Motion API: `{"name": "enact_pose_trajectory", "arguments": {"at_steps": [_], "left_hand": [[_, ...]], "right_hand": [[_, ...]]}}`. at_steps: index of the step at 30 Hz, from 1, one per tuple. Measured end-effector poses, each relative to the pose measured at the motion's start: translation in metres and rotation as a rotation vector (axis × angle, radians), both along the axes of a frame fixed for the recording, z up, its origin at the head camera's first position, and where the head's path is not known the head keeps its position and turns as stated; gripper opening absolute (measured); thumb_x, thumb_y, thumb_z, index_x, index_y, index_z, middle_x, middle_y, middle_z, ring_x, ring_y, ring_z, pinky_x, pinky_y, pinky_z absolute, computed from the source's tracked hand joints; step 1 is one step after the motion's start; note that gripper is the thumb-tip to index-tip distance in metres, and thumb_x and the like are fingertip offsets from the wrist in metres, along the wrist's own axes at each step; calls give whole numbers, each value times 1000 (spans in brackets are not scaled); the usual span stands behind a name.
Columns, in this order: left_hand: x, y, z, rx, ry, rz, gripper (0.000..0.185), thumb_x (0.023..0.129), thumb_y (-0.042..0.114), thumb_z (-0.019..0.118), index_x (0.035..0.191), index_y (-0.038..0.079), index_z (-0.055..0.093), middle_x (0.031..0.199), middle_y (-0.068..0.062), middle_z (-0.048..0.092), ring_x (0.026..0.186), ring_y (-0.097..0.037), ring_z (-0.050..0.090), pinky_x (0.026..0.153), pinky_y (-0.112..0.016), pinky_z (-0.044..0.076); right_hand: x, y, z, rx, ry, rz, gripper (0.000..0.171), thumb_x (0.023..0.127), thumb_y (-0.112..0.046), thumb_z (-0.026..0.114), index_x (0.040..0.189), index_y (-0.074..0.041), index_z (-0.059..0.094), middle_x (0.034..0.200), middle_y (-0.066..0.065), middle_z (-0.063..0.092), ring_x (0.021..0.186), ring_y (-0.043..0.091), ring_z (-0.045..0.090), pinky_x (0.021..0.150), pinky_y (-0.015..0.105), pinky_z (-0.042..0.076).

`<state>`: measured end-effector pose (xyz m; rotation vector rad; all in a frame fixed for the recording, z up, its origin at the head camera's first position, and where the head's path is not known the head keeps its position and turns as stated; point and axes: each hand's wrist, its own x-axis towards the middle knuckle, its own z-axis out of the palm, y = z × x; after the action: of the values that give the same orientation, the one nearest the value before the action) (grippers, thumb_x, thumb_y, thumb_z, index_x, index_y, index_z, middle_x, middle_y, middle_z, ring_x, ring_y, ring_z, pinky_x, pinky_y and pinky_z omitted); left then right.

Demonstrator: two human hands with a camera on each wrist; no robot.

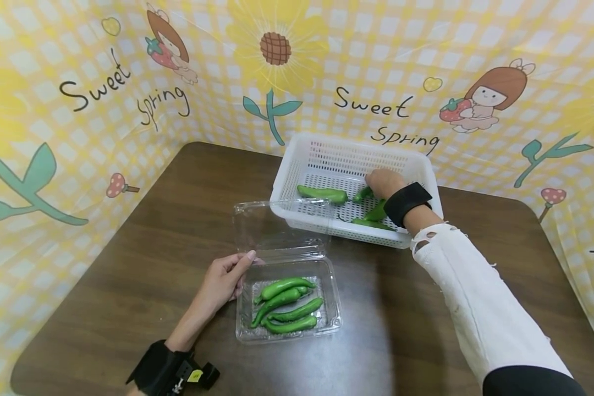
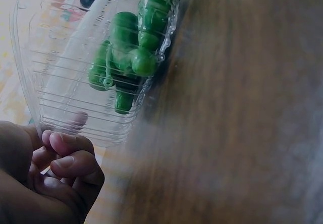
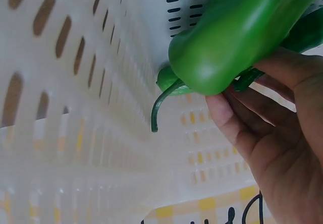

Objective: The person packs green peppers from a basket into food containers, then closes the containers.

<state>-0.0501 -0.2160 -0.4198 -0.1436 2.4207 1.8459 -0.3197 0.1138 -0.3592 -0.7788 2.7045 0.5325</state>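
At the left rear corner of a clear plastic clamshell box point(image 1: 288, 340), my left hand point(image 1: 226, 278) pinches the edge by the hinge; its lid stands raised. Several long green chili peppers point(image 1: 292, 313) lie side by side in the box. My right hand point(image 1: 387, 182) reaches down into a white perforated basket point(image 1: 351, 234). There, the right wrist view shows its thumb and fingers closed around the stem end of a green pepper point(image 3: 247, 78), partly hidden behind a larger pepper point(image 3: 227, 42). Another green pepper point(image 1: 323, 193) lies at the basket's left side.
The basket stands behind the box on a brown wooden table point(image 1: 143, 264), and the raised lid point(image 1: 277, 225) overlaps its front left corner in the head view. A yellow checked cloth point(image 1: 218, 110) with printed flowers hangs along the table's back and sides.
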Motion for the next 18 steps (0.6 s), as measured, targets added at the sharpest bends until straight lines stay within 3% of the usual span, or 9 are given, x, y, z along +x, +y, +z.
{"name": "enact_pose_trajectory", "arguments": {"at_steps": [18], "left_hand": [[1, 1, 3, -15, -5, -2, 38, 101, 45, 54, 107, 15, 75, 54, -2, 46, 41, -9, 40, 38, -25, 38]], "right_hand": [[-2, 0, 3, -7, 10, 29, 18, 94, 0, 61, 112, 1, 63, 100, 17, 66, 91, 29, 61, 87, 42, 51]]}}
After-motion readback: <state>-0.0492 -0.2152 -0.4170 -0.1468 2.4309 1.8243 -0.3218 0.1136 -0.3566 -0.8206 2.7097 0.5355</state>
